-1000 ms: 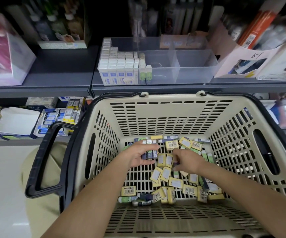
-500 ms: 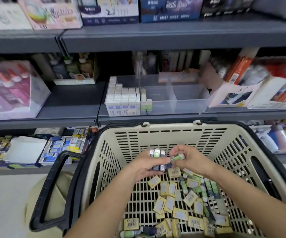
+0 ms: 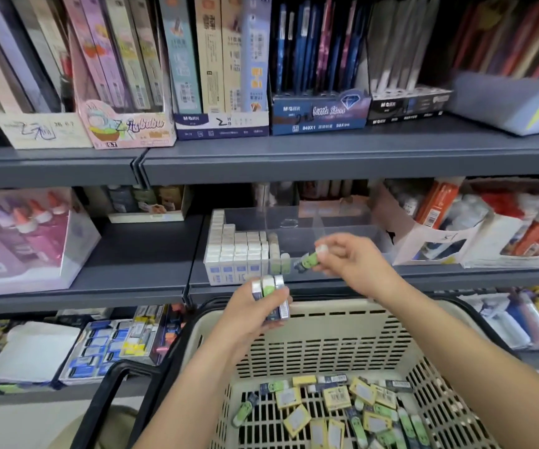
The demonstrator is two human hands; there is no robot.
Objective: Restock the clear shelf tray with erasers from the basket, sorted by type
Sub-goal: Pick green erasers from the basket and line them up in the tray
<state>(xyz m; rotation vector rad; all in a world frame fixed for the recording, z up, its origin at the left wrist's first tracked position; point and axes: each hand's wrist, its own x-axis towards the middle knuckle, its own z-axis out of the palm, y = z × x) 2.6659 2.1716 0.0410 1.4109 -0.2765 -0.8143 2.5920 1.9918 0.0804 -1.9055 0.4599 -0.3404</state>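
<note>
Clear glossy plastic tray (image 3: pixel 342 222), matt perforated plastic basket (image 3: pixel 326 338).

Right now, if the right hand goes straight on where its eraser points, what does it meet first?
Probably the front wall of the clear tray, by the row of green erasers inside: the right hand pinches a loose eraser aimed down-left at it. Depth is unclear; it might pass over the rim.

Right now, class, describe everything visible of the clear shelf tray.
The clear shelf tray looks like transparent plastic, split by clear dividers. It sits on the grey shelf. Its left section is packed with upright white-and-blue erasers; a short row of green-banded erasers stands beside them. Sections further right show no erasers. The right hand holds a green eraser in front of it.
</note>
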